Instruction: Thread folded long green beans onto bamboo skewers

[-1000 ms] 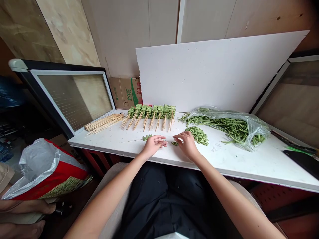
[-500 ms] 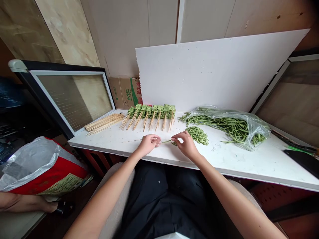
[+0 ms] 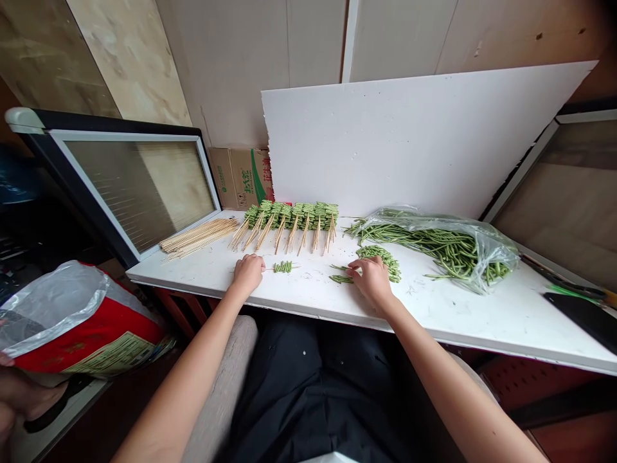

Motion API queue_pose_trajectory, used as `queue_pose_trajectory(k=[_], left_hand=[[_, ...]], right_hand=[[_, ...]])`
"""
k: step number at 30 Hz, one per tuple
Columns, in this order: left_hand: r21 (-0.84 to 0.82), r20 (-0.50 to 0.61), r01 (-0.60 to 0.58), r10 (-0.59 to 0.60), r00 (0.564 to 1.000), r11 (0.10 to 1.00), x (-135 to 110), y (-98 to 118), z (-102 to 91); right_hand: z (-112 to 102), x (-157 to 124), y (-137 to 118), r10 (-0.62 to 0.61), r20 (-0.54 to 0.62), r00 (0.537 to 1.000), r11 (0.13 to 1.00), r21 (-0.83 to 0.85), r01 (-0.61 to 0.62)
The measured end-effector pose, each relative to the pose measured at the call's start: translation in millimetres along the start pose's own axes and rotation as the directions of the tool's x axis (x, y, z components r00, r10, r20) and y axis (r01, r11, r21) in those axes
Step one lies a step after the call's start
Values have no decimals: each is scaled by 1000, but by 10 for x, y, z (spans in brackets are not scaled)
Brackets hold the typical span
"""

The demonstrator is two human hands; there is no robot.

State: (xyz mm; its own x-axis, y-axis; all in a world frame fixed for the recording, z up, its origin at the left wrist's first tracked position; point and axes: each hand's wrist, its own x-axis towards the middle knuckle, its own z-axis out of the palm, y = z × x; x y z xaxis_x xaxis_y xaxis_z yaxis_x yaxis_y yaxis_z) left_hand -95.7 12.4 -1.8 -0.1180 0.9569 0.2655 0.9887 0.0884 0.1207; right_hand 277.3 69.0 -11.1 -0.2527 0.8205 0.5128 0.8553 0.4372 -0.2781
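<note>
My left hand (image 3: 249,272) is closed on the end of a thin bamboo skewer over the table. A short row of cut green bean pieces (image 3: 283,267) is threaded on that skewer, with its tip poking out to the right. My right hand (image 3: 372,278) is at the near left side of a heap of cut bean pieces (image 3: 385,258), its fingertips pinched together among a few loose pieces (image 3: 340,278). Behind my hands stands a row of finished bean skewers (image 3: 294,217), their bare sticks fanned toward me.
Bare bamboo skewers (image 3: 198,236) lie at the left of the white table (image 3: 308,289). Long green beans in a clear plastic bag (image 3: 482,247) are at the right. A white board (image 3: 414,141) leans behind. At lower left, a person's leg (image 3: 33,392) shows beside a red lined bag (image 3: 106,334).
My left hand has moved left with the skewer, whose threaded bean pieces now show plainly. My right hand has shifted right, away from the left hand, to the loose pieces.
</note>
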Motion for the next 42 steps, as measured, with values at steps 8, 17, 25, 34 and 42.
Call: queue_pose_trajectory(k=[8,17,25,34,42], left_hand=[[-166,-155,17,-43,987,986,-151,54,73],[-439,-401,-205,13,916,875,-320,589,29],[-537,-352,-220,21,936,815,-489,803,49],[-563,-357,-219,5,934,797,-509,844,31],[-560,-325,-180,-15,946,809,-529,863,-29]], right_hand=[[-61,8,-91,-95,208,973,992,-66,111],[-145,14,-183,-6,51,999,953,302,-9],[-200,22,-242,77,439,895,-39,899,-437],[-212,-23,-346,-17,445,895,-210,874,-439],[-227,-51,-448,13,462,887,-204,869,-450]])
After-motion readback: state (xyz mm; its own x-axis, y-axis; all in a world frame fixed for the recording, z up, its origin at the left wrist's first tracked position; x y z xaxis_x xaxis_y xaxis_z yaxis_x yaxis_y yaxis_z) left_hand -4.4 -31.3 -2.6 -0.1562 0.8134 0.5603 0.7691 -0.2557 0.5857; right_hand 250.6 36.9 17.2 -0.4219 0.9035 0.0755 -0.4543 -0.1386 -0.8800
